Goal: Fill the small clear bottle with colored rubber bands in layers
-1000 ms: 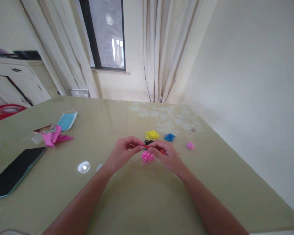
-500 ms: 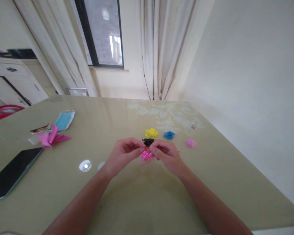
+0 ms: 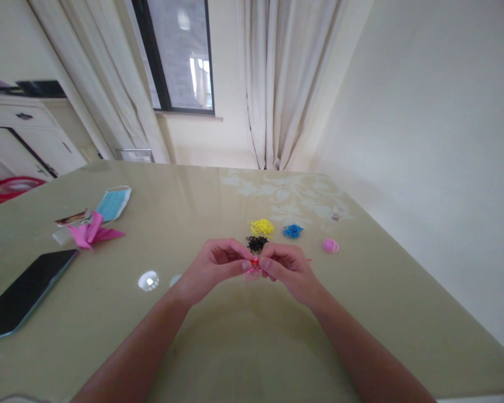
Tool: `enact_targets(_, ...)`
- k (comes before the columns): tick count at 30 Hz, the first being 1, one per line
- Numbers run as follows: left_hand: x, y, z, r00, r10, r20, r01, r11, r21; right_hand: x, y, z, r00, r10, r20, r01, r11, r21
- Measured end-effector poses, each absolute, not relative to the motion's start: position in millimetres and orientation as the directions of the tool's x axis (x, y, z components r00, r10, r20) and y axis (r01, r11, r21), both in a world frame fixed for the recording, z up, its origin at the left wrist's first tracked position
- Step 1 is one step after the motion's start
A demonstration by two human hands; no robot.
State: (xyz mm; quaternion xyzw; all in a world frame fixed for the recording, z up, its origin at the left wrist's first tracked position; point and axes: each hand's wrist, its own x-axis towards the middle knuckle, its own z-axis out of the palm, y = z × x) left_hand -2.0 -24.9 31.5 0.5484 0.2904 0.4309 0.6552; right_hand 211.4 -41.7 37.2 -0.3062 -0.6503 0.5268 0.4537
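Two: left hand (image 3: pixel 212 270) and right hand (image 3: pixel 290 271), narrowly pinching red band (image 3: pixel 255 262); table (image 3: pixel 252 341), stretching near to far, edge (image 3: pixel 427 274) right; pink pile (image 3: pixel 252 273), more covered than earlier.

In this view I can read 0 texts, 0 labels, 0 brands, 0 numbers and 0 signs on any object.

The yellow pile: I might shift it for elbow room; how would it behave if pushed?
The yellow pile is probably light and floppy, being thin strands. Its loosely heaped pieces might spread apart rather than slide as one block.
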Motion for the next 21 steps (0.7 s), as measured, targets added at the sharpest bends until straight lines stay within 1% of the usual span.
enact_targets(4, -1, -25, 33, 0.462, 0.881, 0.105, -0.279, 0.032, 0.960, 214, -42, 39, -0.403, 0.876, 0.267, -0.090, 0.252, -0.964)
enact_targets(7, 0, -25, 34, 0.436, 0.893, 0.106, -0.275, 0.020, 0.961, 221, -40, 39, -0.350, 0.888, 0.298, -0.123, 0.272, -0.954)
enact_targets(11, 0, -21, 33, 0.370, 0.924, 0.094, -0.193, -0.022, 0.981, 235, -35, 38, -0.257, 0.901, 0.350, -0.152, 0.320, -0.935)
enact_targets(14, 0, -17, 30, 0.333, 0.936, 0.115, -0.070, -0.097, 0.993, 249, -32, 45, -0.242, 0.897, 0.369, -0.129, 0.347, -0.929)
enact_targets(16, 1, -14, 26, 0.317, 0.934, 0.162, 0.096, -0.202, 0.975, 260, -29, 52, -0.291, 0.900, 0.325, -0.036, 0.329, -0.944)
enact_targets(18, 2, -12, 20, 0.317, 0.922, 0.221, 0.289, -0.316, 0.904, 271, -24, 58, -0.348, 0.909, 0.229, 0.142, 0.293, -0.946)
enact_targets(19, 3, -12, 17, 0.323, 0.914, 0.247, 0.368, -0.362, 0.857, 276, -21, 59, -0.354, 0.917, 0.187, 0.246, 0.284, -0.927)
enact_targets(21, 4, -11, 10, 0.344, 0.897, 0.276, 0.469, -0.419, 0.778, 286, -13, 55, -0.350, 0.929, 0.118, 0.470, 0.283, -0.836)
